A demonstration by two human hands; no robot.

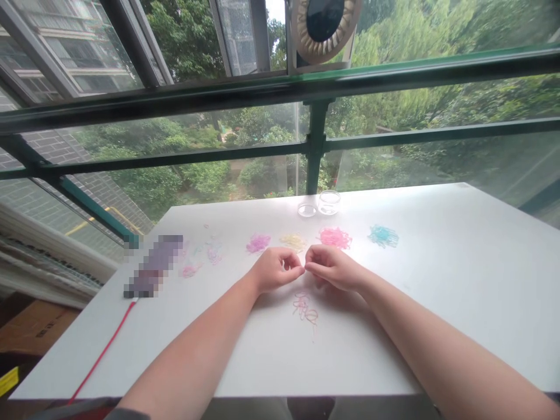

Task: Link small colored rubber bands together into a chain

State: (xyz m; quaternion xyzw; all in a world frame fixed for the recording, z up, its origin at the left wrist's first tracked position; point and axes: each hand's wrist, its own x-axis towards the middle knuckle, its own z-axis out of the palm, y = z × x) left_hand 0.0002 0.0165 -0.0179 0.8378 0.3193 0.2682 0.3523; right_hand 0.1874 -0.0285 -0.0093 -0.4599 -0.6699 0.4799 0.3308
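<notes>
My left hand [277, 269] and my right hand [332, 267] meet fingertip to fingertip above the white table [464, 291]. Both are pinched closed, and anything between the fingertips is too small to make out. Just beyond them lie a purple pile [258, 242], a pale yellow pile [292, 241] and a pink pile [334, 237] of thin loops. A teal pile [384, 235] sits farther right. Nearer the body, below my hands, is a loose pinkish chain of loops [305, 309].
A clear round jar [329, 202] and its lid [307, 210] stand at the back edge. Small mixed loops [213, 251] and a pink cluster [189, 270] lie left, beside a blurred device [154, 265] with a red cable [105, 350]. Railing and window lie behind.
</notes>
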